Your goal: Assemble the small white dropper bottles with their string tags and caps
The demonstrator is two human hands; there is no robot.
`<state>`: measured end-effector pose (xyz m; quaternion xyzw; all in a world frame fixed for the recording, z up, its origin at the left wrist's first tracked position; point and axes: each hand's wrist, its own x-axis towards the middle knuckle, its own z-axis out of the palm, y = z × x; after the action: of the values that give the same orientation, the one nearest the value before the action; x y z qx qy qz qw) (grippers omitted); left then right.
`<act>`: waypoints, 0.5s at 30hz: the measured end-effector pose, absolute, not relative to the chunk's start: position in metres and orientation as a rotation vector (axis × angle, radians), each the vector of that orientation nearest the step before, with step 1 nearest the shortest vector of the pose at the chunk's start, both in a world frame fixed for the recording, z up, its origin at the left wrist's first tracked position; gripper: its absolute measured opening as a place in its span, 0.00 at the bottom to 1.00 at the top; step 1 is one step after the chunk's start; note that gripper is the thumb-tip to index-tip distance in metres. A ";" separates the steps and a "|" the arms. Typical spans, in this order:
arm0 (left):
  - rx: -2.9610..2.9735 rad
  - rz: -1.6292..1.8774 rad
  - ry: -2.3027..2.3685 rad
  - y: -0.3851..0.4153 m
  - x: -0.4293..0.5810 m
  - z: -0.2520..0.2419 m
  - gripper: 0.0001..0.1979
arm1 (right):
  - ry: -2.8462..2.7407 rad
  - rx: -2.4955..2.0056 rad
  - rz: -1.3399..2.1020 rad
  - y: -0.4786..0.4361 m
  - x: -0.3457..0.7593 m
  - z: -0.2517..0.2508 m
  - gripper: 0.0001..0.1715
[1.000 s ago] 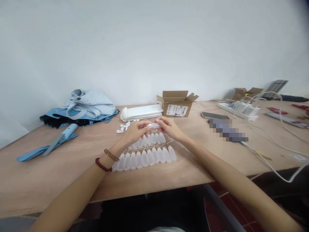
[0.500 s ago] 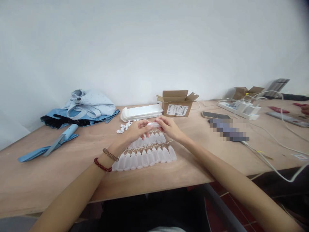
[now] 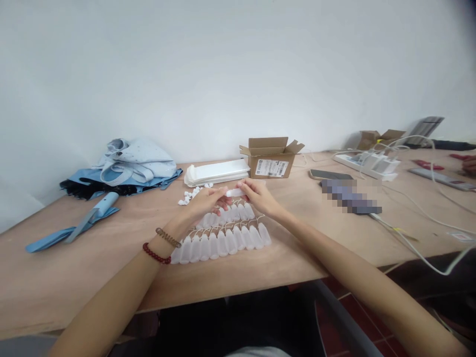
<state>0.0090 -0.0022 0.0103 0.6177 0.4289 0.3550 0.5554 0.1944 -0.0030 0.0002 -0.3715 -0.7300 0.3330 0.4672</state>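
A small translucent white tube-shaped piece point(image 3: 235, 192) is held level above the table between my two hands. The thumb and fingers of my left hand point(image 3: 208, 202) are pinched together at its left end. On its other end, my right hand point(image 3: 258, 197) closes with thumb and forefinger. Below them lie two rows of similar frosted white pieces point(image 3: 221, 243), each with a pale cord loop at its top. My left hand partly covers the back row point(image 3: 235, 213). Several small white caps or knobs point(image 3: 188, 197) are scattered just beyond my left hand.
A stack of white flat sleeves point(image 3: 219, 171) and an open cardboard box point(image 3: 270, 166) stand behind the hands. Left are a folded blue umbrella point(image 3: 106, 201) and a pale cloth bag point(image 3: 141, 158). Right are phones point(image 3: 330, 174), a power strip point(image 3: 366, 166) with cables, and another person's hand point(image 3: 469, 164).
My left fingers have drawn back slightly to the left, so more of the white piece shows between the hands. The whole view has shifted a little.
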 end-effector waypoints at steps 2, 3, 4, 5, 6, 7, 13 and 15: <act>1.458 0.777 0.999 -0.002 0.008 0.010 0.22 | -1.814 -0.908 0.786 -0.003 0.195 -0.002 0.19; 1.464 0.778 0.993 -0.001 0.007 0.010 0.22 | -1.835 -0.914 0.734 -0.003 0.196 -0.003 0.18; 1.471 0.796 0.989 0.000 0.006 0.009 0.21 | -1.867 -0.920 0.650 -0.002 0.197 -0.004 0.17; 1.479 0.817 0.985 0.001 0.006 0.008 0.20 | -1.905 -0.920 0.543 -0.001 0.198 -0.005 0.16; 1.491 0.840 0.980 0.003 0.005 0.007 0.20 | -1.945 -0.912 0.429 -0.001 0.198 -0.006 0.15; 1.509 0.862 0.974 0.004 0.005 0.006 0.20 | -1.979 -0.897 0.327 0.000 0.199 -0.007 0.14; 1.944 1.050 1.032 -0.002 0.011 0.004 0.16 | -1.938 -0.922 0.300 0.000 0.196 -0.005 0.16; 2.147 1.126 1.112 -0.006 0.013 0.006 0.13 | -1.902 -0.965 0.380 -0.002 0.195 -0.004 0.18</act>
<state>0.0128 -0.0064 0.0063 0.7825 0.4053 0.4102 0.2348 0.1949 -0.0017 -0.0037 -0.3936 -0.7755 0.1548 0.4687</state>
